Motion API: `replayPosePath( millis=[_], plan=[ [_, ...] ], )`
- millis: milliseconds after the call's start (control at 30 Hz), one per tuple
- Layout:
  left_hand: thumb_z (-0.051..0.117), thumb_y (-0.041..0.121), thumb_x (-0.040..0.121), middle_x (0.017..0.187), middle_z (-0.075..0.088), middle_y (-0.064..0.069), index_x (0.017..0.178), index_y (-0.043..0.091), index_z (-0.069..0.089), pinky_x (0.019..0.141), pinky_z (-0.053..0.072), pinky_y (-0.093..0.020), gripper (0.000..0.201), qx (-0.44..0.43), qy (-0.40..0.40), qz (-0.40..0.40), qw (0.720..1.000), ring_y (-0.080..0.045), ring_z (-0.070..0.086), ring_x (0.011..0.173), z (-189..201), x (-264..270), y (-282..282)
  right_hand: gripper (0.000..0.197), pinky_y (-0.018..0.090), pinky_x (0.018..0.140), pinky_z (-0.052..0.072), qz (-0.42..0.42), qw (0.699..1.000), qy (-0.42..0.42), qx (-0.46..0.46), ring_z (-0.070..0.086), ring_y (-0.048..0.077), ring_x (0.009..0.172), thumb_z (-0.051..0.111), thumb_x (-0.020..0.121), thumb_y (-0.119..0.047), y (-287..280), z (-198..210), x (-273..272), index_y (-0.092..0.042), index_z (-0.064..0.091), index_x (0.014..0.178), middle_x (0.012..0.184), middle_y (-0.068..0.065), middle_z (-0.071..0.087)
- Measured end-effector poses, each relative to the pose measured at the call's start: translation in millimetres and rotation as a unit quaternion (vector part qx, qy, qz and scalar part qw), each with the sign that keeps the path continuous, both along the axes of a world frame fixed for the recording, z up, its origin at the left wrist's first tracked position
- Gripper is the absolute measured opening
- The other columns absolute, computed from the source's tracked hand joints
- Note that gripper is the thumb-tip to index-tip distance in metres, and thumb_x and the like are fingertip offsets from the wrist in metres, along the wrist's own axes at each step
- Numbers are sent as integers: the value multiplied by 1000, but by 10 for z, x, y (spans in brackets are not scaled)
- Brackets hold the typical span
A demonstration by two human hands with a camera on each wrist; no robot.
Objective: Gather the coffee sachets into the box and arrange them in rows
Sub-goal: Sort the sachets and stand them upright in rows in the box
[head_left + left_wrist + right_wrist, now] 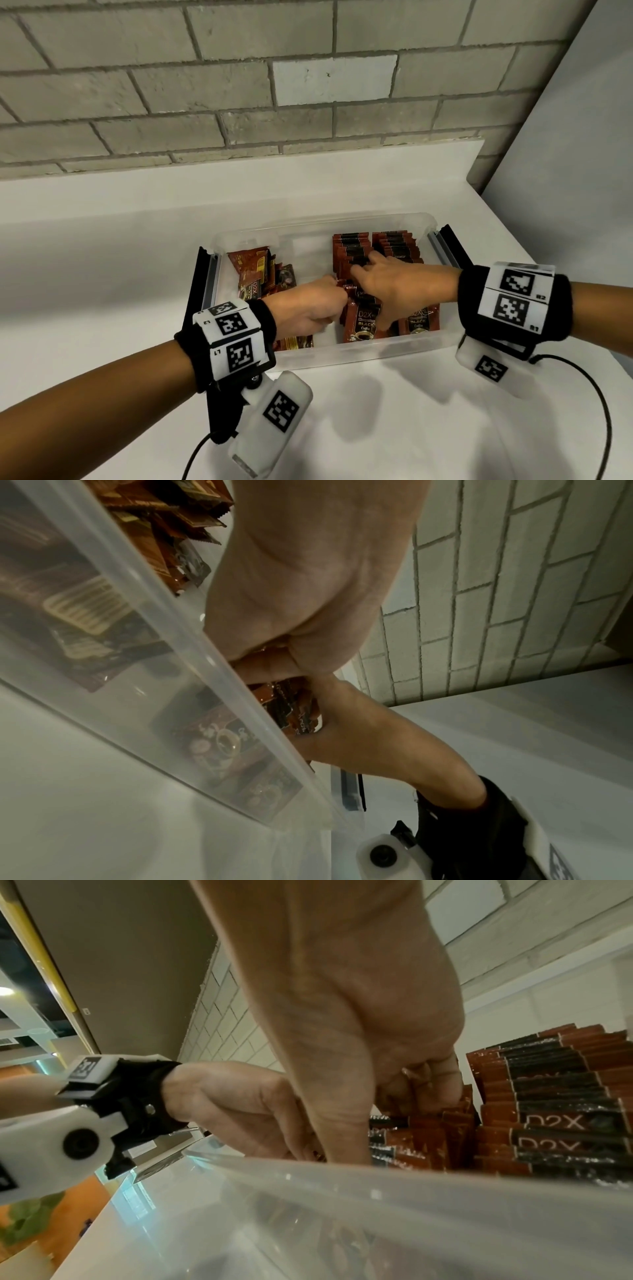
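Both hands are down inside the box. A sachet (pixel 346 286) is pinched by the left hand (pixel 310 310), fingers curled round its top edge, right at the middle of the box (pixel 356 351). The right hand (pixel 387 284) is spread over the standing rows (pixel 373 250), fingers bent onto the sachet tops, thumb down the front of the nearer row; whether anything is actually gripped there can't be told, looks more like the stack is being steadied or parted.

Progress looks pretty far along. Two neat rows of dark red sachets are already stood up in the right half of the clear box, running from the far wall toward the near one. A loose pile (pixel 255 274) is still slumped against the left wall, not sorted at all, and a few more are lying flat by the near wall under the left wrist. Nothing is seen lying out on the white counter (pixel 102 274), so the gathering part is probably done; what's left is mostly lining up that leftover pile, likely as a third row.
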State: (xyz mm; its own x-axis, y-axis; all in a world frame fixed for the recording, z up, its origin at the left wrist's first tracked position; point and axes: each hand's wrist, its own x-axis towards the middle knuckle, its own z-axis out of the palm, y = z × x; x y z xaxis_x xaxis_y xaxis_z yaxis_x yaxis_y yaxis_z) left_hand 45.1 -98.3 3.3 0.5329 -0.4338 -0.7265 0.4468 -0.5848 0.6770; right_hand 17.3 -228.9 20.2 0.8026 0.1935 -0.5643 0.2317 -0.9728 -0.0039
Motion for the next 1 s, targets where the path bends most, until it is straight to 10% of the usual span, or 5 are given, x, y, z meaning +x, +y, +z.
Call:
replayPosePath(
  millis=[300,567,767,867,1000],
  plan=[
    [22,-24,84,30,44,8,64,12,41,41,32,-11,45,-37,3,-16,999,-2,45,36,34,-89,57,92,27,91,49,-86,990,13,115,51,17,110,79,73,-34,-174,148,40,-12,24,143,134,5,44],
    [21,-28,77,110,61,-18,89,9,57,80,54,-32,53,-70,79,19,994,-24,63,94,-72,-80,3,48,22,87,49,-168,972,34,161,61,11,103,65,88,-16,-299,160,-1,-12,47,133,118,-1,66],
    [22,-28,78,112,60,-19,91,4,54,86,51,-35,47,-54,75,23,995,-30,61,109,-137,-33,15,43,26,95,47,-195,967,1,165,55,16,115,53,93,-8,-317,189,33,-9,45,135,130,5,56],
    [23,-27,77,85,62,-12,118,-3,56,78,55,-32,58,-51,73,4,996,-19,64,75,-127,-40,20,43,29,98,47,-195,966,25,167,55,18,116,47,94,-6,-268,186,18,-10,45,136,131,5,55],
    [24,-25,79,106,60,-18,85,7,54,91,50,-37,45,-41,57,12,997,-26,61,98,-106,-27,6,39,31,98,46,-224,960,1,170,53,22,117,44,93,-4,-266,239,55,-4,47,132,129,8,55]
  ],
)
